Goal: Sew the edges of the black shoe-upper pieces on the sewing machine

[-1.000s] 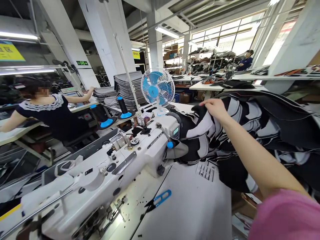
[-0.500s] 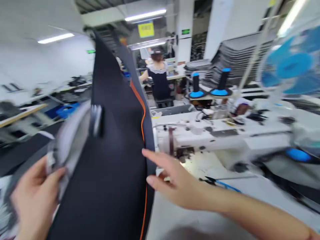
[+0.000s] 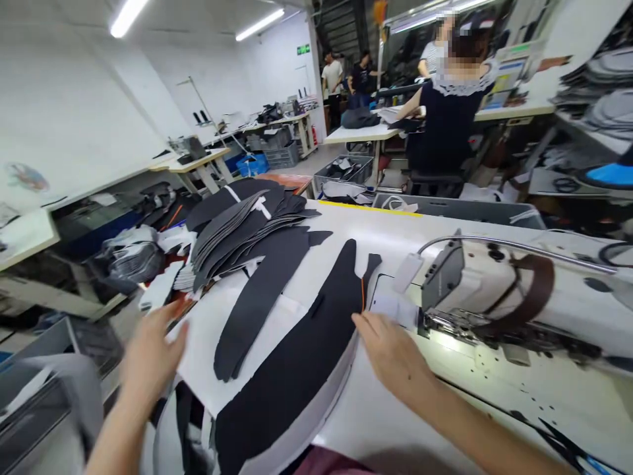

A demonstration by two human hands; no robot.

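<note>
A long black fabric panel [image 3: 297, 356] with a short orange strip along its right edge lies on the white table, pale backing showing along its lower right side. My right hand [image 3: 388, 343] pinches the panel's edge beside the orange strip, left of the sewing machine [image 3: 494, 284]. My left hand [image 3: 153, 349] hovers over the table's left edge, slightly blurred, thumb apart from the fingers and nothing visible in it. Between that hand and the panel is a narrower dark curved piece [image 3: 267, 297].
A fanned stack of dark cut pieces [image 3: 237, 224] rests at the table's far left. Grey bins [image 3: 455, 208] stand beyond the far edge. Lower right are dark-bladed scissors [image 3: 564, 439]. A co-worker [image 3: 445, 125] sits ahead with back turned; other people stand farther off.
The black panel, previously raised upright before me, now lies on the table. My left hand has let go of the greyish material it held. My view has swung left and down.
</note>
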